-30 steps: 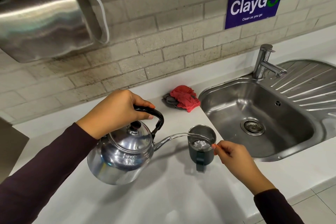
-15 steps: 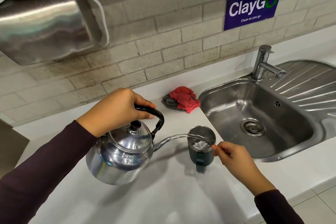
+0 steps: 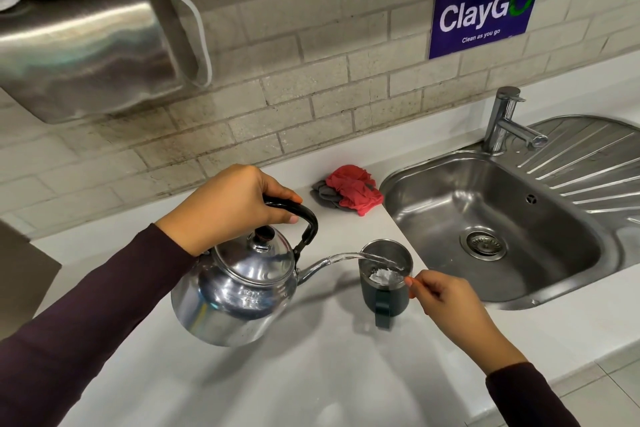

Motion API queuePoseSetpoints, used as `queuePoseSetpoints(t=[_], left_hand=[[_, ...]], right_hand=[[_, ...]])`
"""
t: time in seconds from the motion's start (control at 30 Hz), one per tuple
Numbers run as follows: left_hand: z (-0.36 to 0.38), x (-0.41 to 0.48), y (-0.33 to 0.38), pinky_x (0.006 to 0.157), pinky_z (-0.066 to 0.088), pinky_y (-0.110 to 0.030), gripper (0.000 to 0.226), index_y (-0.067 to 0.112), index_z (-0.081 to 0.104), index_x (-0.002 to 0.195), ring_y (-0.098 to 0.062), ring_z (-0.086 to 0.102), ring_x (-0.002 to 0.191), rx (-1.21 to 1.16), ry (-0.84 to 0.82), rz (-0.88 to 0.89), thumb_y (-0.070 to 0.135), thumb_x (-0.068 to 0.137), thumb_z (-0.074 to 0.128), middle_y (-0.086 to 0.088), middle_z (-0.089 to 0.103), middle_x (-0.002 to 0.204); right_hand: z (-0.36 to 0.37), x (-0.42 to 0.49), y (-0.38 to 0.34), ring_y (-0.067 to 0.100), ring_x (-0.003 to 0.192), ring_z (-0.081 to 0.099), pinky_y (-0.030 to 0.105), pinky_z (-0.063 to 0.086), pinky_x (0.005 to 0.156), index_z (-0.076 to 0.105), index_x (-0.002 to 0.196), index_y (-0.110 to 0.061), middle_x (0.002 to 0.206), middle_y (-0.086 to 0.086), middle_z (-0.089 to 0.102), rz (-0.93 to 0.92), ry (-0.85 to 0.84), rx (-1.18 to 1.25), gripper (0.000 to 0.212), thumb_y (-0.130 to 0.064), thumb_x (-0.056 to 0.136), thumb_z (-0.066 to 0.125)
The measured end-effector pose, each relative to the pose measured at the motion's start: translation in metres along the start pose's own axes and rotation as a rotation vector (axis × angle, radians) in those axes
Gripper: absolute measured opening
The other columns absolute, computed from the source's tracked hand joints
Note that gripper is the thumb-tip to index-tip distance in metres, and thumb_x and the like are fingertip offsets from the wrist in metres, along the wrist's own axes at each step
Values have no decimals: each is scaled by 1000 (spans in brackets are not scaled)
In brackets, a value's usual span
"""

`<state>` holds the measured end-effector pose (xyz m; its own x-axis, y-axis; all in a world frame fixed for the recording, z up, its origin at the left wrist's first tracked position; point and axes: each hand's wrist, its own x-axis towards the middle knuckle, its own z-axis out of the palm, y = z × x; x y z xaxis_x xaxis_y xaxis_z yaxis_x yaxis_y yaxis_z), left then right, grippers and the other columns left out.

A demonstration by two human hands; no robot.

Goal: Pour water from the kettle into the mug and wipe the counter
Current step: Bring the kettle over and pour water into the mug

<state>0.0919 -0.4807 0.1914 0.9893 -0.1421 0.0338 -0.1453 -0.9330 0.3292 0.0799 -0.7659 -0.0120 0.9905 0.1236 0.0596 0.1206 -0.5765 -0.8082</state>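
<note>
The left hand (image 3: 228,208) has its fingers wrapped tight around the black handle of the shiny metal kettle (image 3: 235,291), which it holds lifted off the white bench (image 3: 311,374) and tilted to the right. A clear stream of water (image 3: 360,256) arcs from the spout into the open top of the dark mug (image 3: 384,284). The mug stands upright on the bench just right of the kettle, its handle turned toward the near edge, and water shows inside it.

The right hand (image 3: 446,302) sits just right of the mug, its fingers curled loosely, with the thumb and forefinger tips touching the rim on the mug's right side. Whether they pinch the rim or only rest against it cannot be told.

Farther back on the bench, between the kettle and the sink (image 3: 491,229), lies a crumpled red cloth (image 3: 353,189) on top of a grey one (image 3: 323,194), close to the sink's left rim. The steel sink fills the right side, with a tap (image 3: 505,125) at its far edge and a ribbed drainboard (image 3: 588,163) to the right. On the tiled wall hang a steel dispenser (image 3: 90,45) at the far left and a blue sign (image 3: 485,0) reading "ClayGo" at the far right.
</note>
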Motion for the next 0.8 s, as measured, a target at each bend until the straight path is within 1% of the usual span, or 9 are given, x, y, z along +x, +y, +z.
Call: queuePoseSetpoints(t=[0.2, 0.3, 0.37, 0.4, 0.5, 0.57, 0.63, 0.7, 0.8], left_hand=[[0, 1, 3, 47, 35, -1, 24, 45, 73, 88, 16, 51, 46, -16, 7, 1, 41, 65, 80, 40, 61, 55], [0, -1, 2, 45, 39, -5, 25, 46, 73, 88, 11, 55, 46, -43, 19, 4, 41, 65, 80, 22, 72, 61], [2, -2, 0, 60, 52, -15, 26, 50, 70, 87, 2, 66, 62, -70, 29, -7, 42, 64, 80, 14, 77, 74], [2, -3, -1, 66, 55, -20, 26, 50, 70, 86, -1, 69, 68, -96, 37, -16, 41, 64, 80, 17, 77, 76], [6, -9, -6, 56, 43, 1, 25, 52, 71, 77, 17, 63, 65, -218, 55, -44, 34, 64, 83, 40, 67, 68], [11, -14, -13, 63, 45, 0, 28, 54, 71, 74, 17, 64, 72, -293, 61, -83, 32, 62, 84, 39, 69, 73], [18, -21, -22, 70, 49, -8, 28, 52, 73, 74, 10, 67, 76, -354, 84, -137, 31, 61, 85, 31, 73, 78], [26, -27, -31, 66, 52, -12, 21, 43, 75, 71, 1, 69, 68, -429, 127, -216, 30, 59, 86, 20, 76, 72], [38, -37, -40, 44, 44, -4, 15, 25, 75, 68, 3, 59, 43, -569, 192, -317, 24, 57, 86, 12, 71, 51]], right_hand=[[-1, 0, -1, 22, 51, 49, 31, 43, 53, 61, 60, -22, 55, 12, 58, 0, 2, 11, 29, -33, 88, 59], [-1, -1, -1, 16, 48, 44, 29, 40, 51, 61, 60, -22, 52, 10, 54, -1, 1, 16, 29, -33, 87, 60], [-2, -1, -1, 12, 46, 41, 26, 38, 50, 62, 61, -21, 49, 4, 49, 1, -3, 11, 29, -33, 88, 60], [-2, -1, -1, 10, 46, 40, 25, 37, 49, 62, 61, -20, 48, 2, 48, 0, -4, 9, 29, -33, 88, 60], [-2, 0, -3, 9, 46, 40, 23, 35, 49, 62, 63, -19, 48, 0, 48, 0, -5, -12, 29, -33, 88, 59], [-3, 0, -5, 10, 46, 41, 23, 35, 49, 62, 63, -19, 48, 0, 47, 0, -10, -24, 29, -34, 87, 59], [-3, 1, -6, 9, 45, 39, 23, 35, 49, 62, 63, -19, 47, -1, 45, -1, -18, -20, 28, -34, 87, 59], [-3, 1, -7, 8, 44, 39, 23, 35, 49, 62, 63, -20, 46, -1, 45, -7, -25, -12, 28, -34, 87, 59], [-3, 1, -8, 9, 44, 38, 25, 35, 49, 61, 63, -18, 48, 0, 45, -18, -39, -1, 28, -31, 88, 60]])
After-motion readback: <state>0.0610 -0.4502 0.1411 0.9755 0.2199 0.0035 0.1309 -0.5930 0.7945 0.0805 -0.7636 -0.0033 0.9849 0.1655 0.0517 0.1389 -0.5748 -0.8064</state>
